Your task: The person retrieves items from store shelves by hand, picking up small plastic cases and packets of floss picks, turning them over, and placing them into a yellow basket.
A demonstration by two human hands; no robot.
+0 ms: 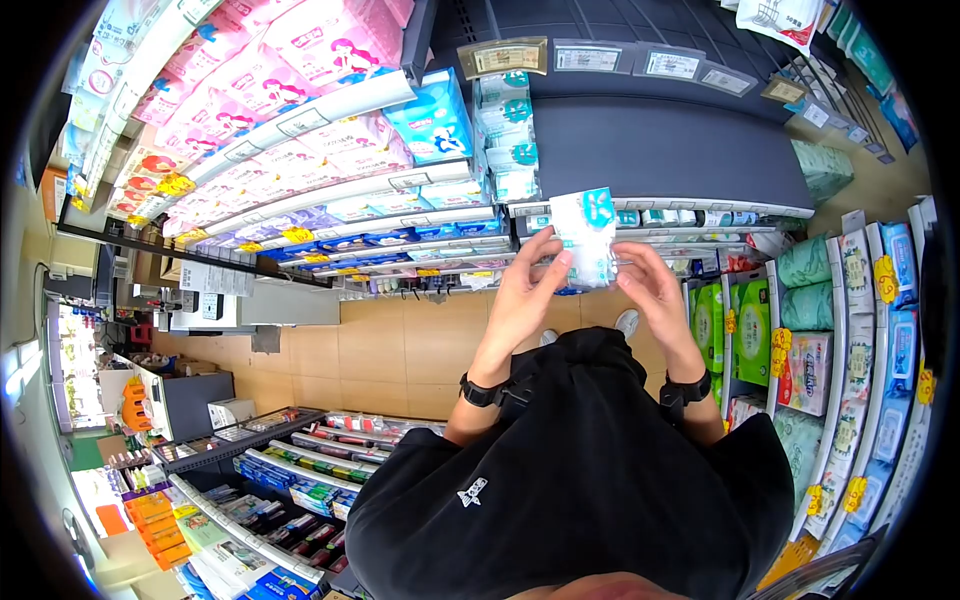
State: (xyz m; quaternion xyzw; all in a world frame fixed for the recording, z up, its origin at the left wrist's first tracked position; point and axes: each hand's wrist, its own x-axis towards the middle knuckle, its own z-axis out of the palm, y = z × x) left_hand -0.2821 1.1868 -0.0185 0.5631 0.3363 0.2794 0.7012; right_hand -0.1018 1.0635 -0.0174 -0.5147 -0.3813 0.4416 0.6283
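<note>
A white and teal soft packet (584, 232) is held up in front of the shelf, its kind too small to read. My left hand (530, 282) is closed on its left side, with the thumb across the front. At its lower right edge my right hand (650, 285) has curved fingers against the packet. Just behind, a column of similar white and teal packets (508, 135) stands on the dark shelf (660, 150). Both wrists wear black bands.
Pink packages (335, 45) and a blue package (430, 115) fill the shelves at left. Green packs (750, 330) line the right-hand rack. Price tags (595, 56) run along the shelf edges. Below are the tiled floor (370, 350) and a lower display rack (290, 500) behind at left.
</note>
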